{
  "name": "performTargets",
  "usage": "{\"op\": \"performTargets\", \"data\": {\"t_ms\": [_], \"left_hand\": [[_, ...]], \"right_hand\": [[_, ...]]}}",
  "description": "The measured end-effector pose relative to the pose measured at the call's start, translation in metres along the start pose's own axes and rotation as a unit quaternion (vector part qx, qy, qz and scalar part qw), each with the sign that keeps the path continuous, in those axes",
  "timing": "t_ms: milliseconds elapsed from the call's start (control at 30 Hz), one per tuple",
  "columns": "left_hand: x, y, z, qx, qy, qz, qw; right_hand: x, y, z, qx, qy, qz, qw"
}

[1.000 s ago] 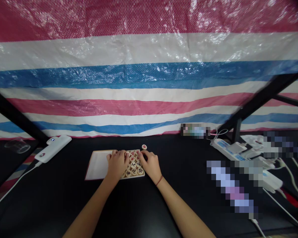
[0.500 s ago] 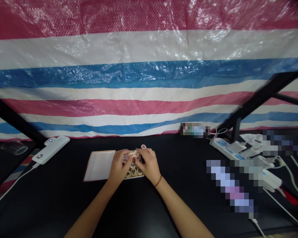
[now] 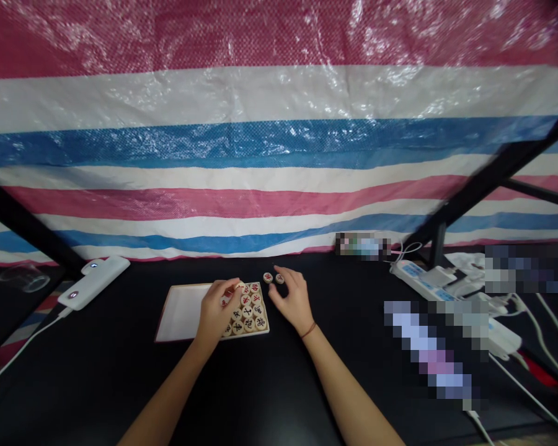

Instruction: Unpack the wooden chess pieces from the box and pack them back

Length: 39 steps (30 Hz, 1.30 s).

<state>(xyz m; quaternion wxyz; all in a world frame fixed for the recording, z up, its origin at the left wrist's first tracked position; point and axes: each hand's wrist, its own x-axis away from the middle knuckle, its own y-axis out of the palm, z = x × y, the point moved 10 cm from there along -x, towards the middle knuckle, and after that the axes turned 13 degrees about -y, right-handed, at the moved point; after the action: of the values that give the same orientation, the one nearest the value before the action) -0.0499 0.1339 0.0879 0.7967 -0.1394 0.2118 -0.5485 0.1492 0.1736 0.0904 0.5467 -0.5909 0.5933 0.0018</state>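
Observation:
Over the left side of the tray (image 3: 266, 332) of Chinese chess pieces, my left hand (image 3: 216, 310) pinches a round chess piece (image 3: 239, 285) between thumb and fingertips. Rows of pale pieces with red and black characters lie in the tray, and my fingers cover part of them. My right hand (image 3: 294, 302) is off to the right of the tray with thumb and fingers apart. Just ahead of it, two red-marked pieces lie on the black table: one piece (image 3: 268, 277) in plain sight, the other piece (image 3: 279, 279) right at my fingertips and partly behind them.
The white-lined box lid (image 3: 181, 313) lies flat against the tray's left side. A white power bank (image 3: 95, 282) with a cable is at the far left. On the right are a power strip (image 3: 423, 279), plugs and cables. A striped tarp (image 3: 260, 204) hangs behind the table.
My hands have moved apart; the right went from over the tray to its right side. A second piece now shows on the table beside the first, and more of the tray is uncovered.

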Motion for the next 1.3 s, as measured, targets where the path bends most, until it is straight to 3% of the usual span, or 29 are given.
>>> {"op": "performTargets", "data": {"t_ms": [100,167,367,467,600,700,733,833,967,1300], "left_hand": [[0.002,0.005,0.0,0.015,-0.017,-0.032,0.999],[0.002,0.01,-0.005,0.054,-0.039,-0.054,0.996],[0.004,0.025,-0.016,0.123,-0.075,-0.108,0.984],[0.001,0.03,-0.014,0.106,-0.086,-0.126,0.983],[-0.015,0.039,0.009,-0.06,-0.011,-0.128,0.99],[-0.031,0.067,0.021,-0.266,0.045,-0.15,0.951],[-0.037,0.074,0.023,-0.291,0.048,-0.153,0.943],[-0.047,0.096,0.027,-0.331,0.057,-0.174,0.926],[-0.05,0.115,0.03,-0.361,0.064,-0.21,0.906],[-0.047,0.124,0.033,-0.372,0.058,-0.218,0.9]], "right_hand": [[-0.003,0.004,-0.053,-0.084,-0.114,-0.022,0.99],[-0.002,0.004,-0.073,-0.114,-0.146,-0.015,0.983],[-0.001,0.007,-0.08,-0.141,-0.173,-0.005,0.975],[-0.003,0.005,-0.061,-0.119,-0.152,-0.012,0.981],[-0.002,-0.013,0.007,-0.027,-0.003,0.055,0.998],[0.002,-0.007,0.042,0.002,0.039,0.027,0.999],[0.003,-0.001,0.048,0.003,0.039,0.005,0.999],[0.007,0.014,0.056,0.015,0.042,-0.046,0.998],[0.01,0.018,0.055,0.04,0.054,-0.064,0.996],[0.008,0.018,0.056,0.037,0.052,-0.059,0.996]]}}
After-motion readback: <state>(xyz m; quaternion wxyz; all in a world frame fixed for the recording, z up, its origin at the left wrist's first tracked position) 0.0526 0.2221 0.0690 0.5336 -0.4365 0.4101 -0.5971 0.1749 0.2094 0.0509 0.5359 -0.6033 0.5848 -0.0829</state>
